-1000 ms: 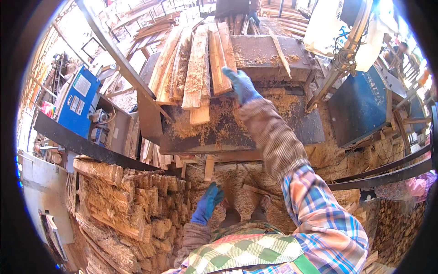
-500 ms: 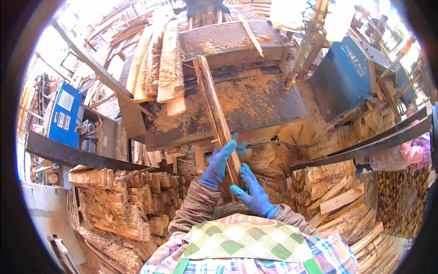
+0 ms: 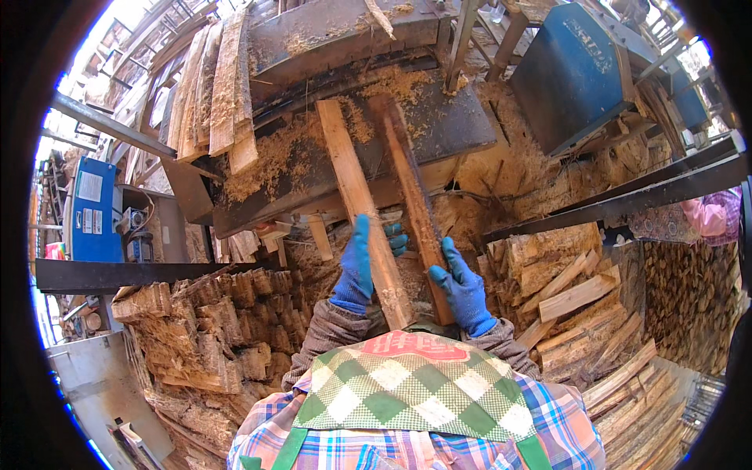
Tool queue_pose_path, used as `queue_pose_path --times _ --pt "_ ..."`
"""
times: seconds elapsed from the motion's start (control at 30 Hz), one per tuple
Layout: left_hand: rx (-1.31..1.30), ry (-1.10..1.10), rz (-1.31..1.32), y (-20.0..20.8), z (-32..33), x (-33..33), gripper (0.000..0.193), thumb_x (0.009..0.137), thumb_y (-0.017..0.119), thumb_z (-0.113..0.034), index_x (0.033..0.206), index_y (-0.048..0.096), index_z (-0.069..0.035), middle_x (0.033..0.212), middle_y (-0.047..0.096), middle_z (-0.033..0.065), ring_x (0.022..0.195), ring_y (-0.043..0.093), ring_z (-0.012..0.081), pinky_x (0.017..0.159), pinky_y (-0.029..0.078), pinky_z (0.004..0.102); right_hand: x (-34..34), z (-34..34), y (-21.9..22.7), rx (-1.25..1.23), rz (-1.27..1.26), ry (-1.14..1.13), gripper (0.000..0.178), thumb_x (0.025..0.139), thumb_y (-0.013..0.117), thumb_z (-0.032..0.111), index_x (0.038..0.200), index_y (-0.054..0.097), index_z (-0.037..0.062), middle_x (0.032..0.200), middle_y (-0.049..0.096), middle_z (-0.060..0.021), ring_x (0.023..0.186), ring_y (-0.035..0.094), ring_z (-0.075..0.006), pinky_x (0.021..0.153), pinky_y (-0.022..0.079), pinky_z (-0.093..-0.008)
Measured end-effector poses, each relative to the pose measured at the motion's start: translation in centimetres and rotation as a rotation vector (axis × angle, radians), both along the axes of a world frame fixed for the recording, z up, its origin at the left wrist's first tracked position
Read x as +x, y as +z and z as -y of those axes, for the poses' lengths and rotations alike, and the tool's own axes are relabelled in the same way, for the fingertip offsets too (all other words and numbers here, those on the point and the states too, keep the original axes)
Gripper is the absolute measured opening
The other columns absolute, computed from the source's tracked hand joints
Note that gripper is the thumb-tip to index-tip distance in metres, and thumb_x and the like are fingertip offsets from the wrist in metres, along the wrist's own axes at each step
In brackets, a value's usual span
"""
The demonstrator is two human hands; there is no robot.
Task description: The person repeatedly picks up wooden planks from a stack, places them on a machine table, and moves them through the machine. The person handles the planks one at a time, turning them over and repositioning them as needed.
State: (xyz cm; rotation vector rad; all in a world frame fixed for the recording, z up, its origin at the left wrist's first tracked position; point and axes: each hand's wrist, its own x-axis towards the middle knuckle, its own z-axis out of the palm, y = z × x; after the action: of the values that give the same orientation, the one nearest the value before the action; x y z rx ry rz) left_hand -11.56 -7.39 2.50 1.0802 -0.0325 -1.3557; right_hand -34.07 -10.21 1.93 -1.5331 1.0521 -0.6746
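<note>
My left hand (image 3: 352,270), in a blue glove, is wrapped round a pale wooden slat (image 3: 352,172), its thumb along one side and its fingers on the other. A darker slat with bark along its edge (image 3: 411,184) is in the grip of my gloved right hand (image 3: 464,288). Side by side and apart, both slats point away from me. Their far ends lie over a dark metal table (image 3: 464,129) strewn with sawdust, and their near ends reach close to my green-checked apron (image 3: 423,384).
Several boards (image 3: 227,94) lie at the table's far left. Stacked wood stands on my left (image 3: 219,337) and right (image 3: 560,305). Dark metal rails (image 3: 627,196) run along both sides. A blue machine (image 3: 572,82) is far right, a blue control box (image 3: 95,211) left. Another person's pink sleeve (image 3: 709,215) shows at the right edge.
Where one bark-edged length showed between my hands, two slats are now apart. My hands have spread, the right one moving rightward with the darker slat. The whole view has shifted.
</note>
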Motion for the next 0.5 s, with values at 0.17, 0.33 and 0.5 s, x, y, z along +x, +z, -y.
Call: queue_pose_path --times 0.17,0.33,0.5 --pt "0.152 0.208 0.374 -1.4 0.4 2.8 0.090 0.093 0.049 -0.082 0.142 0.057 -0.006 0.098 0.070 0.0129 0.082 0.066 0.0236 0.072 0.058 0.0433 0.9 6.7 2.2 0.094 0.023 -0.087 0.062 0.105 0.065 0.020 0.159 0.039 0.0034 0.152 0.056 -0.0115 0.124 0.060 -0.0140 0.100 0.052 -0.0297" --pt "0.440 0.063 0.574 -5.1 3.0 6.4 0.066 0.096 0.068 -0.060 0.131 0.064 -0.004 0.097 0.065 0.0088 0.084 0.065 0.0214 0.071 0.058 0.0403 2.3 13.4 5.4 0.179 0.085 -0.015 0.058 0.107 0.061 0.016 0.157 0.038 -0.0023 0.155 0.052 -0.0151 0.131 0.056 -0.0163 0.107 0.051 -0.0301" --pt "0.370 0.197 0.519 -2.5 4.7 3.7 0.063 0.096 0.067 -0.060 0.124 0.068 -0.003 0.092 0.066 0.0080 0.081 0.065 0.0200 0.070 0.058 0.0390 2.6 16.2 5.0 0.238 0.232 -0.007 0.057 0.107 0.060 0.014 0.157 0.039 -0.0027 0.158 0.047 -0.0174 0.133 0.057 -0.0204 0.110 0.050 -0.0333"
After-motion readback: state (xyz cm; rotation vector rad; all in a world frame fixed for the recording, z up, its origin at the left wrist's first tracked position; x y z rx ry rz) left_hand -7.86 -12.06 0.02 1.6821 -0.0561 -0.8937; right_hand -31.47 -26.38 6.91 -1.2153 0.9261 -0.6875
